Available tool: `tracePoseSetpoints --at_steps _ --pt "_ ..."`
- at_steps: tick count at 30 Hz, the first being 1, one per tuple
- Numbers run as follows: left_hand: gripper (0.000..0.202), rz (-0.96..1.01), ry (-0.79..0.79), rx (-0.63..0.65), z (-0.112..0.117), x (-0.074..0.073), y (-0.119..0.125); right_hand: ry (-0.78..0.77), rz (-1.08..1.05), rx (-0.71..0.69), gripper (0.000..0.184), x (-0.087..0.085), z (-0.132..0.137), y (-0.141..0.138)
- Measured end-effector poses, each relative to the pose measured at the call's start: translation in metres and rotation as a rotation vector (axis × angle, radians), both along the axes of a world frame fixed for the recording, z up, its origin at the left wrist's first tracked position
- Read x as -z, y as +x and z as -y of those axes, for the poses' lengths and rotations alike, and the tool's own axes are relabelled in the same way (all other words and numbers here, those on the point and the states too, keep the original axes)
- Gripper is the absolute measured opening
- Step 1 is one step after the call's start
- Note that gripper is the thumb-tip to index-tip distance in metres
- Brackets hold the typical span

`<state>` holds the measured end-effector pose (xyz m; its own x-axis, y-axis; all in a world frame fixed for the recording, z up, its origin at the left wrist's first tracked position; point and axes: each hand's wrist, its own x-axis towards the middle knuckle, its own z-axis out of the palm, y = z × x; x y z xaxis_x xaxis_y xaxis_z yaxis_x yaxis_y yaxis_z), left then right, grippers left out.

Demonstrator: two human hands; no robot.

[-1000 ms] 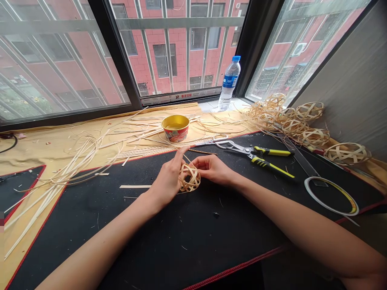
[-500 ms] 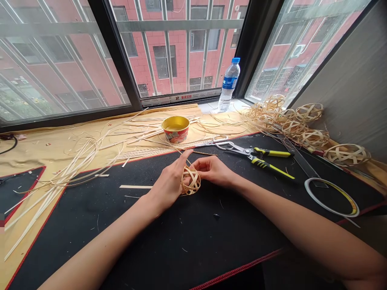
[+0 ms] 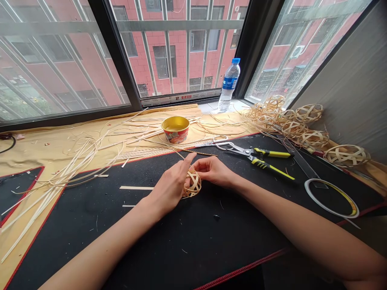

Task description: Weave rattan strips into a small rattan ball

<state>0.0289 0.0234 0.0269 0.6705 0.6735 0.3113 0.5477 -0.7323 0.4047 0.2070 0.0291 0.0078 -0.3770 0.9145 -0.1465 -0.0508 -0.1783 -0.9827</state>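
Note:
Between my two hands is a small woven bamboo ball (image 3: 195, 188) with open gaps in its weave, held just over the black mat (image 3: 193, 237). My left hand (image 3: 173, 181) wraps around the ball's left side and hides part of it; its index finger points up and away. The fingers of my right hand (image 3: 211, 170) are pinched together at the ball's upper right edge. Whether a strip end sits in that pinch is too small to make out. A thin strip (image 3: 179, 154) runs from behind my left fingers toward the far side.
Beyond my hands stands a red and gold tin bowl (image 3: 176, 136). Yellow-handled pliers (image 3: 254, 155), a ruler (image 3: 298, 159) and a tape ring (image 3: 308, 197) lie right. Several woven balls (image 3: 314, 138) and a water bottle (image 3: 229, 84) are at the back right; loose strips (image 3: 72, 169) lie left.
My left hand has shifted slightly to the right and down, with the ball turned a little in it. The right hand stays nearly in place at the ball's edge.

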Motion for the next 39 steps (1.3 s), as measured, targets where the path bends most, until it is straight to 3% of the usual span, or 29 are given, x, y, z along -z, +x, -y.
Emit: tracePoseSetpoints --at_steps 11,33,39 --pt "0.071 0.069 -0.156 -0.059 -0.0010 -0.0028 0.0001 0.005 0.024 -0.025 0.041 0.0012 -0.0001 -0.0003" --pt "0.078 0.133 -0.236 -0.052 -0.0051 -0.0028 0.0000 -0.023 0.020 -0.023 0.038 0.0019 0.0005 0.0000" --pt "0.070 0.194 -0.206 -0.063 -0.0032 -0.0056 0.0012 -0.007 0.003 -0.013 0.039 0.0013 0.0008 0.0016"
